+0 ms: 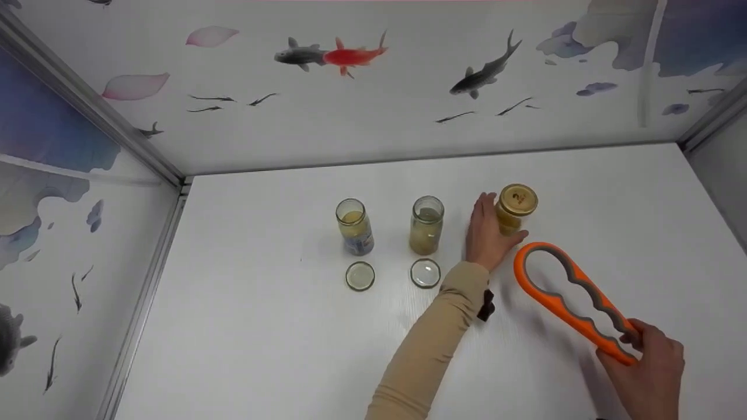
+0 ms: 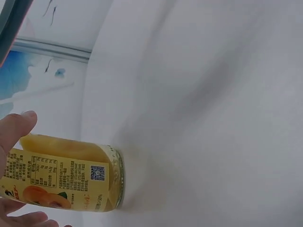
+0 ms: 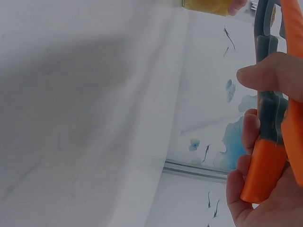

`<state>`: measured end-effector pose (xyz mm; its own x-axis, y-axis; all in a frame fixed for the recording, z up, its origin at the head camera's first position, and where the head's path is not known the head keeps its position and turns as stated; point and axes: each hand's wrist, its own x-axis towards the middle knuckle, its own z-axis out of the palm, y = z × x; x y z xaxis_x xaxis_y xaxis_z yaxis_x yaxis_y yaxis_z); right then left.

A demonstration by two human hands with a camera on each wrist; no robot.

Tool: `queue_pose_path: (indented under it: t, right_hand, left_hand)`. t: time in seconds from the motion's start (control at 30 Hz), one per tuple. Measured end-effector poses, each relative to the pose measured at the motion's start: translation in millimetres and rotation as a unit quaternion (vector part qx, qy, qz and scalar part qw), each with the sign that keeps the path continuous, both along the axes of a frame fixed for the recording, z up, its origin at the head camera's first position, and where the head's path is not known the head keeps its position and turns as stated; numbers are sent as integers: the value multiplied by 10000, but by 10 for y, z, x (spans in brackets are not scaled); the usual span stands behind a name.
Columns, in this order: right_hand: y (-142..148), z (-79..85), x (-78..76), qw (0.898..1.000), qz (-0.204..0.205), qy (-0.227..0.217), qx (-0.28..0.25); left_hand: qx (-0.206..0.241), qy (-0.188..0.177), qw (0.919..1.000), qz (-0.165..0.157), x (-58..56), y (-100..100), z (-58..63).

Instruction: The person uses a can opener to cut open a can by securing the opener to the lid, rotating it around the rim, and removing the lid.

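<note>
A lidded glass jar [image 1: 509,221] of yellow contents stands at the back right; its yellow label shows orange fruit in the left wrist view. My left hand [image 1: 489,233] is beside this jar [image 2: 66,175], fingers extended along its left side and thumb stretched across the front. Whether the palm touches the glass I cannot tell. My right hand [image 1: 650,361] grips the narrow end of an orange jar opener [image 1: 560,300] with a grey scalloped inner edge. The opener's wide loop is raised above the table, in front of the jar. In the right wrist view, thumb and fingers wrap the orange handle [image 3: 265,172].
Two lidless glass jars stand left of my left hand: one with a blue label [image 1: 357,236], another [image 1: 426,230] with pale contents. A loose lid lies before each, the left lid [image 1: 360,276] and the right lid [image 1: 425,273]. Printed panels [image 1: 408,128] border the white table [image 1: 245,326].
</note>
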<state>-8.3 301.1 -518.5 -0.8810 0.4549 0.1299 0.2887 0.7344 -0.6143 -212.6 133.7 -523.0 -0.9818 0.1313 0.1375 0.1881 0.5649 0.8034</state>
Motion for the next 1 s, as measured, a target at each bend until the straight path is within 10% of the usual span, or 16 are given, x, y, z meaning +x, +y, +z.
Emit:
queue_pose_path:
  t: [0.57, 1.0]
  right_hand:
    - [16, 21, 66, 9985, -523, -142, 21]
    - [-21, 103, 24, 9982, -588, -1, -102]
  left_hand:
    - [1220, -722, 9899, -79, 107, -161, -63]
    - [1394, -491, 9870, -625, 363, -326, -67]
